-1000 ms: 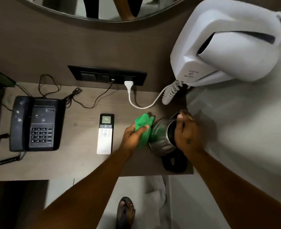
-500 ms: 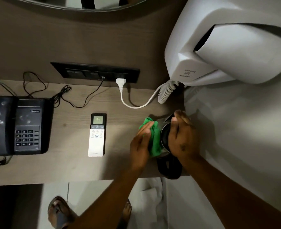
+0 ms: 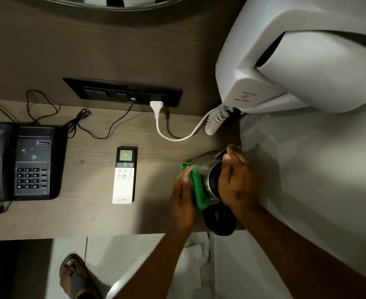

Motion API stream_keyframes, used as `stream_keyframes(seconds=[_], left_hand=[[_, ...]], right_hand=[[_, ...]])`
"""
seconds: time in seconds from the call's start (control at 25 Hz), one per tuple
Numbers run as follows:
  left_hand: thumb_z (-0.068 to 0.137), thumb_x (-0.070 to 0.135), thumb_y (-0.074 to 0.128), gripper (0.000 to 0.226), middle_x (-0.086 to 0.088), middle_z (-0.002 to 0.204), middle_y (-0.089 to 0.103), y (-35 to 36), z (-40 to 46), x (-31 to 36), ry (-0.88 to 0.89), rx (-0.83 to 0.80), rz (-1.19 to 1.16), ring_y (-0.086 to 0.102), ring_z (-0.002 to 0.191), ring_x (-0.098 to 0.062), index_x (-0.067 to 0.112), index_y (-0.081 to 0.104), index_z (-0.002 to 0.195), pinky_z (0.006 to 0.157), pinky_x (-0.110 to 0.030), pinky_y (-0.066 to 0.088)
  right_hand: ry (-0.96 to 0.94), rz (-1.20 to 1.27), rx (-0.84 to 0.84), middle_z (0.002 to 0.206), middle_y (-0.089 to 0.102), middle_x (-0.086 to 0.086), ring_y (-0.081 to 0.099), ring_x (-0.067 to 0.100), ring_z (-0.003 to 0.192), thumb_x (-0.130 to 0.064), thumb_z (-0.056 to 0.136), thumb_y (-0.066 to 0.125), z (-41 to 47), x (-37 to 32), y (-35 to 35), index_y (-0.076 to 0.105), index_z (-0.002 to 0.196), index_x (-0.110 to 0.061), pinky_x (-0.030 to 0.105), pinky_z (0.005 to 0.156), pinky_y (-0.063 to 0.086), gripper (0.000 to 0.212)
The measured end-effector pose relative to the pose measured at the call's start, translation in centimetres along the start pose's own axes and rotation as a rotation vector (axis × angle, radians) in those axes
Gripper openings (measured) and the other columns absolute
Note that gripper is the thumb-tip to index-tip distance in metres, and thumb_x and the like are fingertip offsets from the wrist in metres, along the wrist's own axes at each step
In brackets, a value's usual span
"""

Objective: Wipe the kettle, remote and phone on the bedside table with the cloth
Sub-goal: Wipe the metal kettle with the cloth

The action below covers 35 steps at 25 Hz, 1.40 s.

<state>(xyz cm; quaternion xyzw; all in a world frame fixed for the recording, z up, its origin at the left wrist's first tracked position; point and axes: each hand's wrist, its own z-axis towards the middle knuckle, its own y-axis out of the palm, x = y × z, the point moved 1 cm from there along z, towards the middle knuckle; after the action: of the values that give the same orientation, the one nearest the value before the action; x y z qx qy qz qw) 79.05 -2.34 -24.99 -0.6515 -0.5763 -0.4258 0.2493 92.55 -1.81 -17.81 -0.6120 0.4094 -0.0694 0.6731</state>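
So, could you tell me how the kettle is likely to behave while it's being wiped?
The kettle looks like polished steel, so probably slippery. It is tilted under the right hand, so likely light, perhaps empty. It would probably tip if released.

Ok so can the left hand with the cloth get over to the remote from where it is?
Probably yes. The left hand holds the cloth against the kettle, and only bare table lies between it and the remote.

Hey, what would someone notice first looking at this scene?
The big white wall hair dryer at upper right. Below it, the left hand presses a green cloth against the steel kettle, gripped by the right hand. A black phone sits far left.
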Motion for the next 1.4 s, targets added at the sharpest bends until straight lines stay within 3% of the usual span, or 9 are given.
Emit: stream_keyframes(seconds=[0.2, 0.32, 0.44, 0.56, 0.72, 0.88, 1.08, 1.28, 1.4], left_hand=[[0.100, 0.003, 0.047, 0.031, -0.036, 0.128, 0.060, 2.9, 10.5, 4.6, -0.232, -0.290, -0.025, 0.062, 0.099, -0.027, -0.014, 0.061, 0.122, 0.105, -0.036, 0.046], [0.101, 0.029, 0.047, 0.034, -0.013, 0.138, 0.061, 1.5, 3.4, 1.9, -0.006, -0.190, 0.012, 0.057, 0.128, -0.025, 0.017, 0.065, 0.127, 0.109, -0.036, 0.043], [0.098, 0.053, 0.041, 0.047, 0.004, 0.151, 0.048, 0.9, -4.0, -1.4, -0.095, -0.004, -0.165, 0.045, 0.139, -0.014, 0.037, 0.048, 0.142, 0.109, -0.031, 0.043], [0.105, 0.032, 0.038, 0.040, -0.019, 0.135, 0.061, 1.0, 0.8, -1.6, -0.267, 0.092, -0.216, 0.064, 0.115, -0.023, 0.013, 0.058, 0.133, 0.093, -0.018, 0.053], [0.101, 0.009, 0.049, 0.033, -0.024, 0.124, 0.066, 2.4, 9.3, 2.7, -0.268, -0.155, -0.010, 0.066, 0.108, -0.035, -0.012, 0.061, 0.122, 0.101, -0.028, 0.050], [0.098, 0.044, 0.049, 0.046, -0.011, 0.120, 0.072, 3.0, 7.8, 4.6, -0.193, -0.159, 0.117, 0.066, 0.113, -0.024, 0.010, 0.070, 0.121, 0.107, -0.042, 0.047], [0.066, 0.085, 0.055, 0.087, 0.004, 0.135, 0.059, 1.0, -2.3, 1.2, -0.289, -0.093, -0.025, 0.059, 0.121, -0.015, 0.041, 0.044, 0.140, 0.106, -0.046, 0.048], [0.079, 0.021, 0.070, 0.042, 0.004, 0.106, 0.073, -0.2, -1.3, 1.1, -0.216, -0.095, -0.109, 0.071, 0.095, -0.010, 0.029, 0.060, 0.119, 0.079, -0.029, 0.060], [0.081, -0.002, 0.058, 0.041, -0.008, 0.106, 0.069, -3.6, -1.2, 2.1, -0.300, 0.064, -0.206, 0.068, 0.100, -0.029, 0.016, 0.062, 0.117, 0.085, -0.049, 0.058]], right_hand=[[-0.011, 0.007, 0.027, 0.135, 0.056, 0.019, 0.048, 0.031, 0.130, -0.030, 0.096, 0.031, 0.0, -0.1, 0.0, 0.052, 0.129, -0.001, 0.047, 0.108, 0.039, 0.048], [-0.019, -0.003, 0.014, 0.136, 0.055, 0.019, 0.047, 0.030, 0.130, -0.029, 0.096, 0.030, -0.1, -0.3, -0.2, 0.051, 0.130, -0.001, 0.046, 0.109, 0.038, 0.049], [-0.012, -0.018, 0.028, 0.137, 0.054, 0.018, 0.047, 0.028, 0.131, -0.030, 0.096, 0.030, 0.0, -0.2, -0.2, 0.051, 0.130, -0.002, 0.044, 0.109, 0.039, 0.049], [-0.026, -0.005, 0.042, 0.135, 0.056, 0.018, 0.049, 0.029, 0.128, -0.029, 0.096, 0.031, -0.3, -0.3, -0.1, 0.052, 0.129, -0.002, 0.045, 0.107, 0.041, 0.048], [-0.022, 0.010, 0.039, 0.133, 0.057, 0.020, 0.051, 0.031, 0.126, -0.028, 0.096, 0.033, -0.1, -0.2, 0.0, 0.052, 0.128, 0.000, 0.047, 0.106, 0.042, 0.046], [-0.030, 0.001, 0.048, 0.133, 0.057, 0.019, 0.052, 0.031, 0.125, -0.028, 0.096, 0.032, -0.3, -0.3, -0.2, 0.052, 0.128, -0.001, 0.047, 0.106, 0.042, 0.047], [-0.022, -0.053, 0.042, 0.137, 0.055, 0.016, 0.050, 0.029, 0.128, -0.033, 0.095, 0.027, -0.3, -0.4, -0.3, 0.050, 0.131, -0.005, 0.040, 0.107, 0.040, 0.051], [-0.025, -0.068, 0.043, 0.137, 0.055, 0.016, 0.051, 0.029, 0.127, -0.035, 0.096, 0.027, -0.4, -0.1, -0.2, 0.049, 0.132, -0.006, 0.037, 0.104, 0.038, 0.051], [0.031, -0.090, 0.008, 0.143, 0.048, 0.018, 0.043, 0.031, 0.132, -0.029, 0.100, 0.032, -0.4, -0.7, -0.7, 0.042, 0.137, -0.005, 0.038, 0.109, 0.032, 0.046]])
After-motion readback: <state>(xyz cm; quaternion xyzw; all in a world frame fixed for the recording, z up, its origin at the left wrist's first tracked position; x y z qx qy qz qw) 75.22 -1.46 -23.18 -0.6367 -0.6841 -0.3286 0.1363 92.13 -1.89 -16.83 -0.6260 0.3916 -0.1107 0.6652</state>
